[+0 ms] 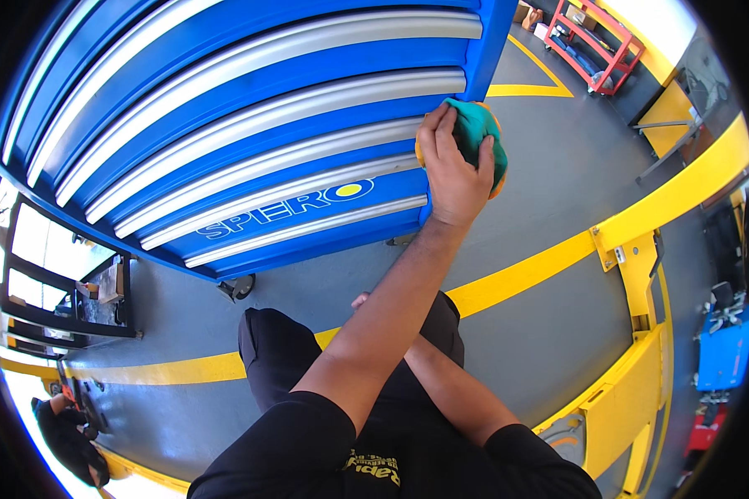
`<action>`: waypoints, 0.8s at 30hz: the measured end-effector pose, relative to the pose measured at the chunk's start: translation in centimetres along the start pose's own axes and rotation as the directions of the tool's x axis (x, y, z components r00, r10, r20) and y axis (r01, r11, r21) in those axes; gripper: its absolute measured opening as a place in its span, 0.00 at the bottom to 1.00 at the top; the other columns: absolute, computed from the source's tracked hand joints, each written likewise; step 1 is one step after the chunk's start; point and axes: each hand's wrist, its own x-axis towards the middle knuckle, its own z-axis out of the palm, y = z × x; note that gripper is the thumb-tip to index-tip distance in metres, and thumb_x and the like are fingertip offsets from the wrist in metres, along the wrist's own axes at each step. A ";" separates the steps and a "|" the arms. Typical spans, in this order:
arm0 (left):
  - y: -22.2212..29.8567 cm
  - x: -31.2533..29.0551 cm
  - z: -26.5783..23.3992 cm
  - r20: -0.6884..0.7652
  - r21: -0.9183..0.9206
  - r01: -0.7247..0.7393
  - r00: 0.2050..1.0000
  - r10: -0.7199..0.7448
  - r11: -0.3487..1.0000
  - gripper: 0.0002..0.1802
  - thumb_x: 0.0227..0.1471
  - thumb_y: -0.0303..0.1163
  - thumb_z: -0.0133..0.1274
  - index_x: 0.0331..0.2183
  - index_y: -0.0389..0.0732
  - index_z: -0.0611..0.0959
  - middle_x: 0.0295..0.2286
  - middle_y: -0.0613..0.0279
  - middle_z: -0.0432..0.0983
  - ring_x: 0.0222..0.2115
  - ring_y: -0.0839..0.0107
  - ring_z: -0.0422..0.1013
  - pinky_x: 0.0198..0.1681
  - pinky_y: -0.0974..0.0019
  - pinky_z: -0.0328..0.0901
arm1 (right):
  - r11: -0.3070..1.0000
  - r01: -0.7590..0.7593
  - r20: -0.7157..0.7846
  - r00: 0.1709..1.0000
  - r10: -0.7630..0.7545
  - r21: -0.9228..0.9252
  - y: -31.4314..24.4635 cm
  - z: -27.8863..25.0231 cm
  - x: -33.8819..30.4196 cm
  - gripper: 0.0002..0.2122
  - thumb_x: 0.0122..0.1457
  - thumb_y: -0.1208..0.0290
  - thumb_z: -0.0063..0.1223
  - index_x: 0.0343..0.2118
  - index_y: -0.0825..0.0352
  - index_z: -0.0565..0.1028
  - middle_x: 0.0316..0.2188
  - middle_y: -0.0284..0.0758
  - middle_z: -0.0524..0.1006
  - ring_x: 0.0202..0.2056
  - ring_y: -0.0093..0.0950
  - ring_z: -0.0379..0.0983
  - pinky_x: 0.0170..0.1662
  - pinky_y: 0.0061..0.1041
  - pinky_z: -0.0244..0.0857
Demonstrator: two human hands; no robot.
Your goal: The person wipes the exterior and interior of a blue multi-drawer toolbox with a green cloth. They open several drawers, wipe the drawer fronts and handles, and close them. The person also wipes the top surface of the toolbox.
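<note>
My left hand [456,170] reaches up and to the right, its fingers and thumb closed round a bunched green cloth [477,129] with orange edges. The cloth is against the right front edge of a blue tool cabinet [308,200], beside the ends of its drawer handles. Long silver handles [308,155] run across the stacked drawers, which are closed. Under my left forearm, near my knees, only a few fingertips of my right hand [360,300] show. The forearm hides the rest, so its grip cannot be made out.
The cabinet stands on casters [238,287] on a grey floor with yellow lines [516,281]. A yellow metal frame [624,391] stands at right. A red cart [595,46] is at the far right, a black shelf [66,283] at left. Another person [68,437] is at lower left.
</note>
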 end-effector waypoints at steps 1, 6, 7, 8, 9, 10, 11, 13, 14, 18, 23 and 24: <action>-0.1 0.1 0.4 -0.085 -0.005 0.035 0.996 -0.035 0.999 0.30 0.51 0.22 0.66 0.55 0.34 0.74 0.53 0.45 0.69 0.53 0.51 0.68 0.48 0.57 0.72 | 0.999 -0.024 -0.029 0.999 0.023 -0.043 -0.5 0.7 -0.1 0.09 0.73 0.68 0.48 0.47 0.67 0.74 0.37 0.25 0.73 0.39 0.15 0.68 0.45 0.22 0.66; 1.2 2.2 0.8 -0.134 -0.038 0.120 0.983 -0.124 0.992 0.19 0.53 0.25 0.64 0.48 0.34 0.82 0.47 0.50 0.74 0.53 0.54 0.68 0.49 0.55 0.68 | 0.857 0.142 -0.076 0.976 -0.205 -0.496 -2.6 3.8 -1.0 0.08 0.69 0.69 0.55 0.46 0.66 0.74 0.31 0.27 0.72 0.34 0.17 0.67 0.39 0.25 0.66; 1.6 2.6 1.1 -0.159 -0.059 0.116 0.980 -0.124 0.992 0.18 0.54 0.26 0.64 0.47 0.35 0.83 0.47 0.51 0.75 0.53 0.54 0.67 0.50 0.53 0.67 | 0.877 0.128 -0.106 0.975 -0.197 -0.462 -2.5 3.8 -1.0 0.08 0.68 0.69 0.56 0.45 0.66 0.75 0.30 0.27 0.72 0.33 0.18 0.67 0.38 0.25 0.66; 1.9 2.5 1.1 -0.132 0.097 0.108 0.987 -0.095 0.989 0.18 0.55 0.28 0.63 0.48 0.36 0.84 0.47 0.51 0.75 0.54 0.54 0.67 0.52 0.51 0.64 | 0.898 0.118 -0.136 0.972 -0.192 -0.424 -2.6 4.1 -0.9 0.08 0.67 0.69 0.57 0.45 0.67 0.75 0.29 0.28 0.72 0.32 0.18 0.67 0.37 0.26 0.66; 2.5 2.2 0.8 -0.102 0.251 0.093 0.992 -0.069 0.964 0.19 0.55 0.30 0.62 0.49 0.37 0.84 0.48 0.52 0.74 0.55 0.54 0.66 0.54 0.49 0.60 | 0.894 0.035 -0.177 0.976 -0.127 -0.447 -3.0 4.1 -0.7 0.08 0.67 0.70 0.57 0.45 0.67 0.75 0.28 0.29 0.72 0.31 0.18 0.67 0.36 0.27 0.66; 2.8 1.9 0.4 -0.067 0.398 0.071 0.997 -0.048 0.915 0.20 0.56 0.32 0.61 0.50 0.38 0.84 0.48 0.52 0.74 0.55 0.54 0.66 0.55 0.47 0.57 | 0.884 -0.009 -0.204 0.974 -0.097 -0.467 -3.2 4.3 -0.7 0.08 0.67 0.70 0.58 0.45 0.67 0.75 0.28 0.29 0.72 0.31 0.18 0.67 0.36 0.27 0.66; 2.5 1.6 0.1 -0.042 0.412 0.058 0.998 -0.045 0.909 0.22 0.57 0.36 0.60 0.51 0.39 0.84 0.48 0.52 0.73 0.54 0.53 0.64 0.55 0.45 0.51 | 0.871 -0.054 -0.230 0.971 -0.069 -0.489 -3.7 4.5 -0.7 0.08 0.67 0.70 0.58 0.44 0.67 0.75 0.28 0.29 0.72 0.31 0.18 0.67 0.36 0.27 0.66; 1.6 0.1 -0.5 -0.001 0.478 0.053 0.998 -0.060 0.877 0.22 0.56 0.35 0.61 0.52 0.39 0.83 0.48 0.52 0.72 0.52 0.52 0.64 0.53 0.45 0.53 | 0.869 -0.026 -0.221 0.970 -0.097 -0.494 -4.1 4.6 -0.7 0.08 0.67 0.70 0.57 0.44 0.66 0.75 0.28 0.28 0.72 0.32 0.18 0.68 0.37 0.26 0.66; 1.5 0.2 -0.6 0.014 0.506 0.048 0.998 -0.064 0.861 0.22 0.56 0.35 0.62 0.52 0.39 0.83 0.48 0.53 0.72 0.51 0.52 0.64 0.51 0.45 0.54 | 0.878 0.006 -0.202 0.972 -0.116 -0.478 -4.0 4.4 -0.8 0.08 0.67 0.70 0.57 0.45 0.66 0.74 0.28 0.27 0.72 0.33 0.17 0.68 0.38 0.26 0.66; 0.7 1.5 1.0 -0.077 0.360 0.027 0.997 0.000 0.932 0.23 0.56 0.33 0.62 0.53 0.39 0.83 0.47 0.52 0.71 0.48 0.51 0.65 0.48 0.46 0.56 | 0.875 0.051 -0.091 0.990 -0.108 -0.481 -4.5 4.2 -0.8 0.06 0.70 0.71 0.52 0.45 0.65 0.74 0.31 0.25 0.72 0.36 0.16 0.68 0.42 0.24 0.67; -2.4 1.1 0.1 -0.003 0.403 -0.182 0.980 0.201 0.897 0.24 0.54 0.35 0.63 0.53 0.39 0.84 0.46 0.56 0.72 0.47 0.54 0.67 0.48 0.49 0.57 | 0.987 0.066 -0.080 0.995 -0.055 0.146 -2.9 3.9 0.7 0.12 0.73 0.66 0.50 0.54 0.64 0.70 0.43 0.28 0.72 0.46 0.19 0.69 0.49 0.27 0.68; -2.6 0.9 -0.4 0.039 0.414 -0.218 0.974 0.223 0.884 0.24 0.54 0.35 0.63 0.53 0.39 0.84 0.46 0.57 0.73 0.47 0.55 0.68 0.48 0.49 0.57 | 0.968 0.086 -0.079 0.994 -0.069 0.234 -1.7 2.7 1.4 0.17 0.73 0.64 0.51 0.60 0.65 0.67 0.51 0.31 0.72 0.52 0.23 0.69 0.54 0.31 0.69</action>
